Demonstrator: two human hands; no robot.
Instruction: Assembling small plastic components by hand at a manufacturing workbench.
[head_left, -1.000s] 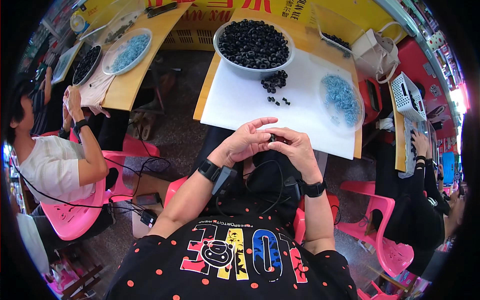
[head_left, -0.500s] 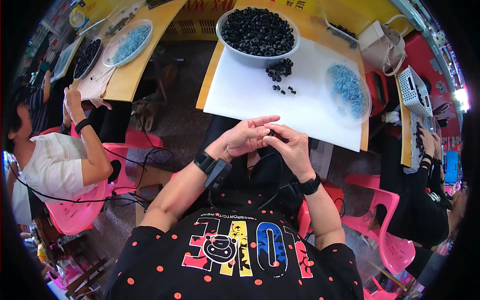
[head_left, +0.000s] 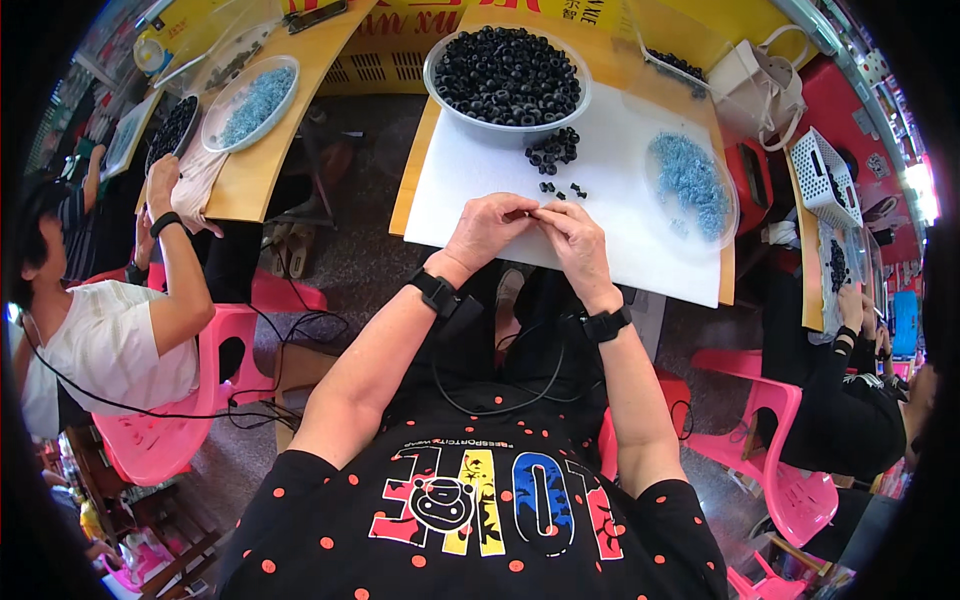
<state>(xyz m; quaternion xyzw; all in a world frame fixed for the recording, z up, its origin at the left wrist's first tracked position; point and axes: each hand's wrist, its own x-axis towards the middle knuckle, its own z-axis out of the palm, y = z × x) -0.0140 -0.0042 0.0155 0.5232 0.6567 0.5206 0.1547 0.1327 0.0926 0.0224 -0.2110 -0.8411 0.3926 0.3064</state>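
Note:
My left hand (head_left: 490,230) and my right hand (head_left: 576,243) meet fingertip to fingertip over the near edge of a white board (head_left: 630,225). Both are pinched closed; whatever sits between the fingers is hidden. Just beyond them lie a few small black pieces (head_left: 577,190), with a small heap of black ring-like parts (head_left: 552,150) behind. Further back stands a clear round bowl (head_left: 497,134) piled with black ring-like parts (head_left: 508,75). On the board's right, a shallow clear dish holds small light-blue pieces (head_left: 688,185).
To the left, a person in a white top (head_left: 120,340) sits at another wooden table (head_left: 245,185). On the right a person in black works beside a white perforated basket (head_left: 825,180). A cream handbag (head_left: 757,95) stands at the back right. Pink chairs (head_left: 765,420) flank me.
Both hands have moved forward and up to the board's edge, fingertips now together. The black piece seen earlier at my fingertips is now hidden. The left person's hand has risen toward their dish.

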